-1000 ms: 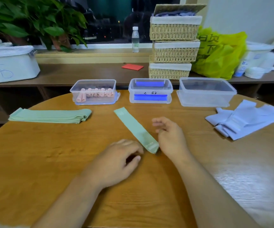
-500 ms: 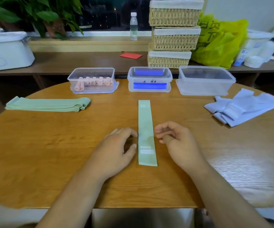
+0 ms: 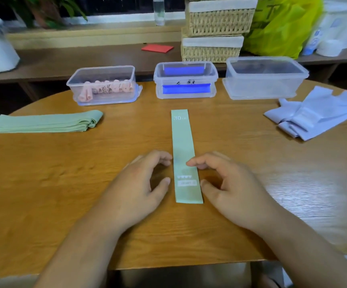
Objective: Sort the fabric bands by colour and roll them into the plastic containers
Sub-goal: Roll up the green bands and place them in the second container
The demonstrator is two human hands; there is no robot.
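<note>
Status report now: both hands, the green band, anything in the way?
Left hand and right hand open, either side of green band. Band flat, unrolled, on table. Nothing between it and empty container.

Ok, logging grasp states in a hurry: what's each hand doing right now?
Left hand: open, loosely curled beside the green band, holding nothing.
Right hand: open, forefinger tip at the band's edge, no grip.

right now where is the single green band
Head view: the single green band lies flat mid-table, between the left hand and the right hand, pointing toward the container of blue bands.
</note>
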